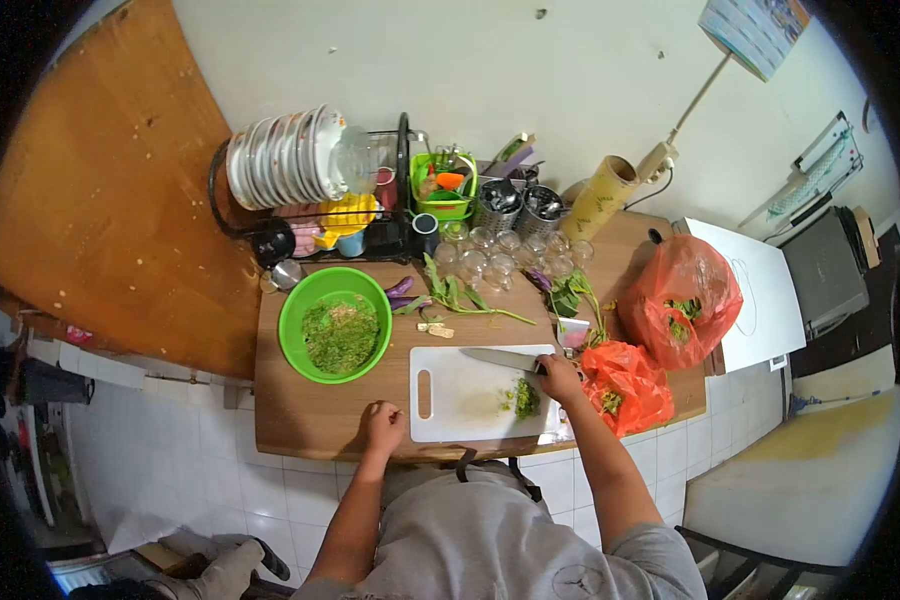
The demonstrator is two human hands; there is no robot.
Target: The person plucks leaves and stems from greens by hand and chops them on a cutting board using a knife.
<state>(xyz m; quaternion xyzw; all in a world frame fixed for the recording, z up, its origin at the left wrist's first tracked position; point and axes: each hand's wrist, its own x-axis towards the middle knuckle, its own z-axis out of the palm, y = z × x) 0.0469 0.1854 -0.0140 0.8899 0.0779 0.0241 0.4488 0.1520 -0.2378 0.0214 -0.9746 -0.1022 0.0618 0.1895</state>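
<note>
My right hand [561, 380] grips the dark handle of a kitchen knife [500, 357], whose blade points left across the top of a white cutting board [450, 410]. Below the blade, on the board's right half, lies a small heap of chopped greens [523, 399]. My left hand [385, 428] is closed at the front of the table, left of the board, with nothing visible in it. Behind it stands a green basin [288, 335] holding chopped greens [340, 338].
Leafy stems [465, 297], purple eggplants [400, 288] and several glasses [488, 262] lie behind the board. Orange-red plastic bags [682, 290] with greens sit at right. A dish rack [407, 180] with plates stands against the wall. At lower left, another person's leg [215, 575] shows.
</note>
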